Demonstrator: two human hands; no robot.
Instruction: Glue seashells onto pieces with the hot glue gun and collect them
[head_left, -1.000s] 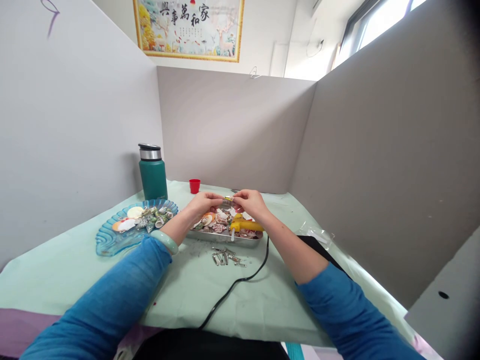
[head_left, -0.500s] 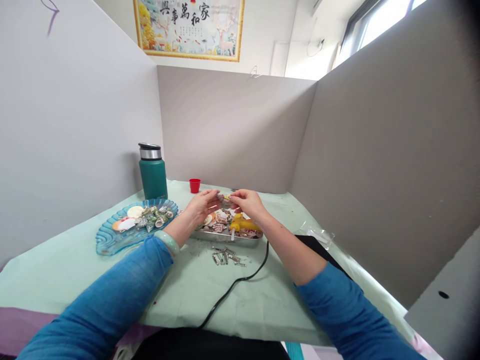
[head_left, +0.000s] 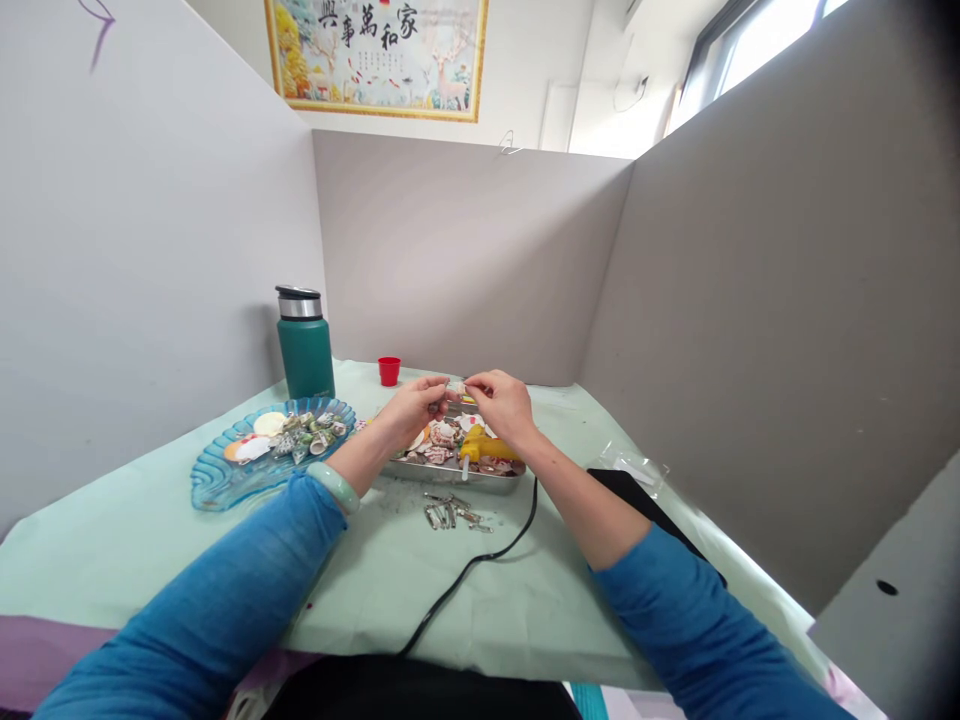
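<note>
Above the far side of a metal tray, my left hand and my right hand meet fingertip to fingertip. Both are closed in a pinch on a small whitish piece, too small and too covered to name for certain. Below them the tray is full of seashells, pale with reddish-brown marks. A yellow glue gun lies across the tray's right part, its pale nozzle tip over the near rim. My right forearm passes over its right end.
Several metal pin clasps lie in front of the tray. A black cord runs to the near edge. Left stands a blue glass dish of shells, with a green bottle behind. A red cup and plastic bag lie farther off.
My left fingers opened out half a second ago and are now closed again around the small piece. The piece has been turned between my fingertips. The tray, glue gun and clasps stay put.
</note>
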